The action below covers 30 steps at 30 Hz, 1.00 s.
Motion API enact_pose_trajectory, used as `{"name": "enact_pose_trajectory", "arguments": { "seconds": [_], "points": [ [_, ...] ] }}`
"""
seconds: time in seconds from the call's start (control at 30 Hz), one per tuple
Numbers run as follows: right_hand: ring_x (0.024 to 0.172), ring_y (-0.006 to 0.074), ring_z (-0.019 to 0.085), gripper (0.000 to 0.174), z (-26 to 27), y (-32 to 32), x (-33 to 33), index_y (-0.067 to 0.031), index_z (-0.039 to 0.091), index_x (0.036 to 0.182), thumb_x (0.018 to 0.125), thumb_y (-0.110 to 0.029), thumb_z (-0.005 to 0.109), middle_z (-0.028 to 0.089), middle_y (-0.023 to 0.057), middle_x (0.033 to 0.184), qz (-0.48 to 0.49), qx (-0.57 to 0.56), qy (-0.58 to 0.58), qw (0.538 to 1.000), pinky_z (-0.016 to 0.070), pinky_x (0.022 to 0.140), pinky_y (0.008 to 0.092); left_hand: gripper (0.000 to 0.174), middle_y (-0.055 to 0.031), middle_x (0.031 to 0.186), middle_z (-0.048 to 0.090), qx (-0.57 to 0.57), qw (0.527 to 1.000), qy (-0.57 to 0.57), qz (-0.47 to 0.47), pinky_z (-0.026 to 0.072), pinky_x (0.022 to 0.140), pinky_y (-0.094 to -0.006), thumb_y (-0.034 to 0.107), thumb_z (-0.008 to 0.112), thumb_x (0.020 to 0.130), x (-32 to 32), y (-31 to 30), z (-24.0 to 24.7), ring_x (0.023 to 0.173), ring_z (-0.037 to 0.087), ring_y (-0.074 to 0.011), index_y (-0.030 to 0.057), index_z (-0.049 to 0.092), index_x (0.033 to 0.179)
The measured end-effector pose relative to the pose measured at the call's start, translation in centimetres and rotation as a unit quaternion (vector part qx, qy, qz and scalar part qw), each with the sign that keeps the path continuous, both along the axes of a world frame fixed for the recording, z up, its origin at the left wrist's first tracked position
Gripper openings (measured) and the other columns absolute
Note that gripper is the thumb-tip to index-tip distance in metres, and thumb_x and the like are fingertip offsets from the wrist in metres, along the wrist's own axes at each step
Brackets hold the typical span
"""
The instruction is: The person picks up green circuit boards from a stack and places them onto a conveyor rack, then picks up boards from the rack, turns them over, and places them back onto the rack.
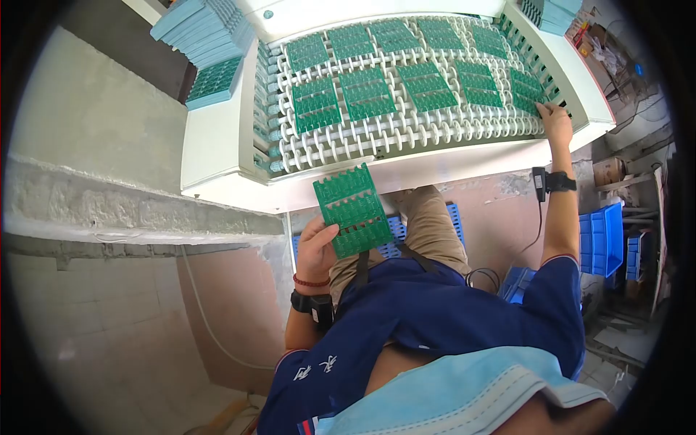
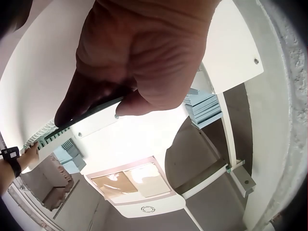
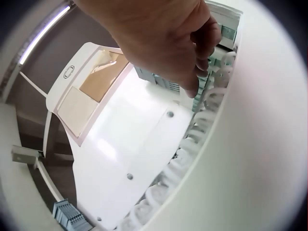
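My left hand [image 1: 316, 249] holds a green circuit board panel [image 1: 353, 209] by its lower left edge, thumb on the near face, in front of the machine. The left wrist view shows that panel edge-on as a thin dark strip [image 2: 91, 112] between thumb and fingers. At the far right of the roller conveyor [image 1: 406, 136], my right hand [image 1: 557, 125] pinches the near corner of another green circuit board [image 1: 527, 88]. In the right wrist view, thumb and fingers close about its edge, just above the white rollers [image 3: 192, 137]. Several more green boards [image 1: 366, 94] lie on the rollers in two rows.
White side walls [image 1: 217, 148] and a front ledge frame the conveyor. Blue-grey racks [image 1: 199, 32] stand at the back left over a green board stack [image 1: 214, 78], with another rack [image 1: 554, 14] at the back right. Blue crates [image 1: 600, 239] stand at the right.
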State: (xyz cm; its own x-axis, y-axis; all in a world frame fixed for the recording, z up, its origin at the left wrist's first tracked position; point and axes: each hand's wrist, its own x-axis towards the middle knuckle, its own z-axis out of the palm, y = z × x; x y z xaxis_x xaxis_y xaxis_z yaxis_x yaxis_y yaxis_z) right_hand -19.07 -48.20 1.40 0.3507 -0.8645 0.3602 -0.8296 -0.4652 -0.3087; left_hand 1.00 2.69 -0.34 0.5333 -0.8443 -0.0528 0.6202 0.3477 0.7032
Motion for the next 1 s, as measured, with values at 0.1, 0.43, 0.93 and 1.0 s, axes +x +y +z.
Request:
{"name": "enact_pose_trajectory", "arguments": {
  "seconds": [0.1, 0.43, 0.93, 1.0],
  "points": [
    [0.068, 0.0279, 0.06, 0.034, 1.3, 5.2, 2.2, -0.0021, 0.065, 0.086, 0.077, -0.034, 0.062, 0.062, 0.0151, 0.075, 0.056, -0.052, -0.106, 0.991, 0.0453, 0.063, 0.0346, 0.032, -0.0158, 0.108, 0.057, 0.051, 0.998, 0.002, 0.045, 0.0428, 0.088, -0.0334, 0.006, 0.047, 0.083, -0.4, -0.2, 0.1, 0.1, 0.055, -0.0238, -0.008, 0.05, 0.113],
    [0.047, 0.0041, 0.05, 0.023, -1.4, 29.3, 10.0, 0.0014, 0.061, 0.084, 0.08, -0.021, 0.065, 0.055, 0.0017, 0.059, 0.435, 0.592, -0.248, 0.632, 0.039, 0.042, 0.0175, 0.028, -0.0124, 0.105, 0.058, 0.059, 0.996, -0.034, 0.061, 0.0481, 0.079, -0.0297, 0.006, 0.049, 0.086, 0.1, -1.8, 0.9, 0.092, 0.058, -0.0176, -0.0052, 0.05, 0.112],
    [0.036, 0.0081, 0.049, 0.032, 1.1, 24.9, 13.6, 0.0027, 0.061, 0.07, 0.083, -0.027, 0.06, 0.05, 0.0032, 0.045, 0.268, 0.401, -0.196, 0.854, 0.0369, 0.033, 0.0215, 0.044, -0.0209, 0.096, 0.058, 0.428, 0.66, -0.566, 0.248, 0.0468, 0.072, -0.0359, 0.011, 0.062, 0.077, 7.6, -6.0, 4.0, 0.084, 0.058, -0.0316, -0.006, 0.044, 0.114],
    [0.034, 0.0085, 0.048, 0.032, 1.9, 23.6, 12.9, 0.0033, 0.063, 0.073, 0.083, -0.026, 0.059, 0.051, 0.0036, 0.045, 0.256, 0.377, -0.212, 0.865, 0.0353, 0.032, 0.0235, 0.057, -0.025, 0.108, 0.051, 0.416, 0.568, -0.65, 0.287, 0.0399, 0.082, -0.045, 0.021, 0.067, 0.073, 8.3, -6.4, 2.8, 0.103, 0.047, -0.0399, -0.0014, 0.041, 0.119]
  ]
}}
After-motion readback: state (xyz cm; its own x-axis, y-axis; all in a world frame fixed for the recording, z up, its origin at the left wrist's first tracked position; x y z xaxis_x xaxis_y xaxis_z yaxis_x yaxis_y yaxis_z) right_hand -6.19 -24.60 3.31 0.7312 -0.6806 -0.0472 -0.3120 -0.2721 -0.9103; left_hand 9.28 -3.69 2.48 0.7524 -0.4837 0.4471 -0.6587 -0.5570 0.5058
